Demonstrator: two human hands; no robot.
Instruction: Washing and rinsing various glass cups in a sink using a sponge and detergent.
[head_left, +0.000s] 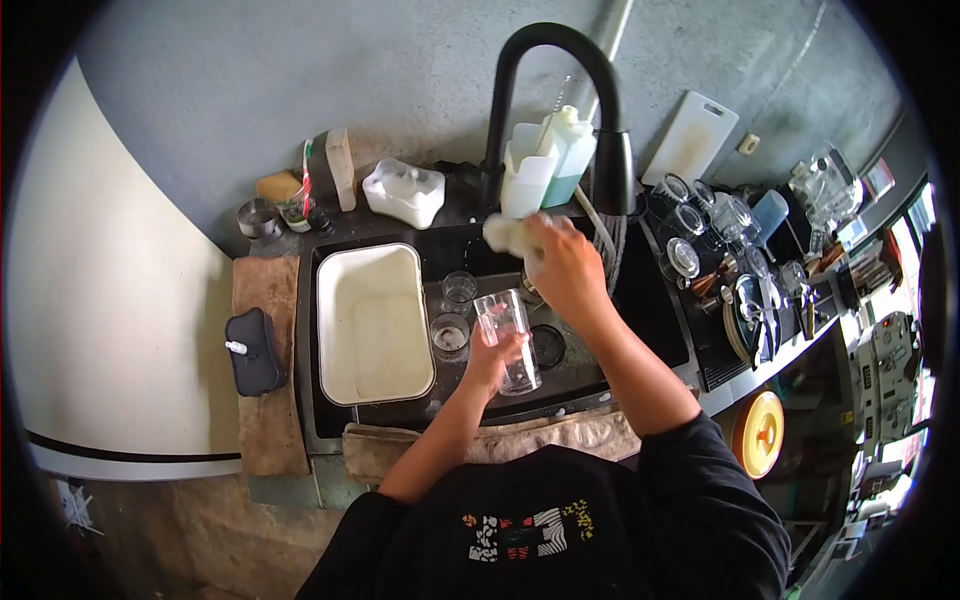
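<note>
My left hand (493, 358) grips a tall clear drinking glass (516, 367), tilted over the dark sink. Above and to the right of it, my right hand (561, 251) is shut on a pale, blurred sponge (511, 235). Just left of the tall glass, two short clear glasses (459, 291) stand in the sink; the nearer one (451, 334) has whitish residue or foam inside. A round dark object (548, 346) lies right of the held glass. Another vessel (529, 289) is partly hidden beneath my right forearm and hand.
A white rectangular basin (376, 322) fills the sink's left side. The black faucet (555, 34) arches above. Soap containers (568, 154) and a white tub (405, 191) line the back. Glassware (682, 257) and stacked plates (739, 322) crowd the right. Brown cloths (268, 277) lie along the edges.
</note>
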